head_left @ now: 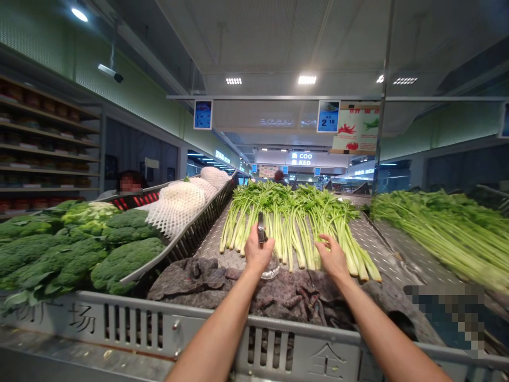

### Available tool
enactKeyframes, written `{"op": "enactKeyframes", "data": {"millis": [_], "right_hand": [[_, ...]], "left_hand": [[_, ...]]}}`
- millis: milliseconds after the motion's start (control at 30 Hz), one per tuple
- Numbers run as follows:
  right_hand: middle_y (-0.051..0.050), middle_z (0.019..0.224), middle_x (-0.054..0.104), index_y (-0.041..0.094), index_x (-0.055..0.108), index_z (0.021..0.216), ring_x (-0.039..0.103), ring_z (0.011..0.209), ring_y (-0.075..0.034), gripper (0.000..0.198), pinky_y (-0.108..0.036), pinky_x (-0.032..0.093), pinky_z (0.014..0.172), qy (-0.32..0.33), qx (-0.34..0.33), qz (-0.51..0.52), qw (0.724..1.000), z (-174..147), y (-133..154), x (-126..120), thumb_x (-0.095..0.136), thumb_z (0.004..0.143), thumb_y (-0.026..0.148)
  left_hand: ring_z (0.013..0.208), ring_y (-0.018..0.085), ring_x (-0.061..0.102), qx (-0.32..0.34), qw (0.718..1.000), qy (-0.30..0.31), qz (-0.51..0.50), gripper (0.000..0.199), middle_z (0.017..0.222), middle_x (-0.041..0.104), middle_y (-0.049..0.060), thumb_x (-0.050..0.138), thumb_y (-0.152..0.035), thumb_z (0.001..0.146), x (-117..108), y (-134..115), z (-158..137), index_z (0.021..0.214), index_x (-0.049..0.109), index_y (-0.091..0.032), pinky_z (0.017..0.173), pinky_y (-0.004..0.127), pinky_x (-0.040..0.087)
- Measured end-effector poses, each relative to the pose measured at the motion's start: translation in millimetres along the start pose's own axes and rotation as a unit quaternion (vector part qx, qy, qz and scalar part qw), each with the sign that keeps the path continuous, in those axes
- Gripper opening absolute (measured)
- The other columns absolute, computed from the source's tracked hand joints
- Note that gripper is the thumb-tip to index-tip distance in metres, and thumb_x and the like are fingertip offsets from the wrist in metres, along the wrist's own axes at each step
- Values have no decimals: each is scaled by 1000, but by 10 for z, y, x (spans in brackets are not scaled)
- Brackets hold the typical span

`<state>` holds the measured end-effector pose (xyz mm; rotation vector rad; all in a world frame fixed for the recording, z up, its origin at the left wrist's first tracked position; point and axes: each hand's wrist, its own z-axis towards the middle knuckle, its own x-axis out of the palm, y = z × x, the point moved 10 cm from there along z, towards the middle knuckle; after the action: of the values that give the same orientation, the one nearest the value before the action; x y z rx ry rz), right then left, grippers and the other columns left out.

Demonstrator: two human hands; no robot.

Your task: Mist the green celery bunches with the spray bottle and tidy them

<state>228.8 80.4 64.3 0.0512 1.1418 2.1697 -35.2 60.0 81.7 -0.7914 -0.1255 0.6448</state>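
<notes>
My left hand is closed around a spray bottle with a black head; its clear base shows just past my wrist. A wide row of celery lies in front of both hands, leafy tops to the back and pale stalk ends toward me. My right hand is over the stalk ends at the right, its fingers apart and nothing in them. Whether its fingertips touch the celery I cannot tell.
A grey crate rim runs along the front, with a crumpled dark cloth behind it. Broccoli and net-wrapped produce fill the left side. A mirror stands on the right. Price signs hang above; a person is beyond the crates.
</notes>
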Motion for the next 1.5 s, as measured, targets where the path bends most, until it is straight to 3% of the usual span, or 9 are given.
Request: {"op": "enactKeyframes", "data": {"millis": [267, 733, 967, 1233, 1500], "right_hand": [[-8, 104, 57, 17, 56, 96, 53, 96, -21, 38, -33, 38, 81, 2, 13, -7, 1000, 7, -32, -4, 43, 67, 38], [-7, 104, 57, 17, 56, 94, 54, 94, -20, 35, -32, 39, 80, 11, 19, -14, 1000, 11, -34, 9, 43, 68, 36], [-7, 105, 57, 18, 57, 91, 54, 94, -21, 33, -32, 39, 80, 26, 24, -10, 999, 17, -51, 31, 45, 67, 37], [-7, 103, 57, 17, 57, 91, 55, 93, -20, 34, -30, 39, 78, 27, 22, -26, 999, 18, -57, 36, 44, 67, 37], [-8, 102, 58, 16, 57, 90, 56, 91, -20, 34, -30, 39, 78, 36, 29, -2, 999, 25, -83, 72, 46, 66, 38]], "left_hand": [[57, 13, 48, -36, 999, -30, 27, 31, 63, 50, -3, 51, -26, 61, -120, 64, 1, 92, 51, -22, 55, 23, 34], [54, 12, 48, 13, 998, 57, 21, 26, 61, 51, -4, 51, -24, 61, 111, -63, -31, 87, 52, -21, 53, 22, 35], [59, 12, 51, 29, 996, 71, -46, 31, 64, 53, -3, 51, -21, 61, 185, -66, -57, 92, 53, -20, 57, 22, 38], [53, 9, 47, 60, 986, 137, -69, 28, 59, 51, -4, 51, -19, 59, 358, -182, -127, 87, 56, -18, 54, 21, 38], [60, 10, 52, 54, 982, 142, -113, 32, 66, 56, -4, 50, -16, 59, 359, -188, -127, 91, 54, -18, 58, 22, 41]]}}
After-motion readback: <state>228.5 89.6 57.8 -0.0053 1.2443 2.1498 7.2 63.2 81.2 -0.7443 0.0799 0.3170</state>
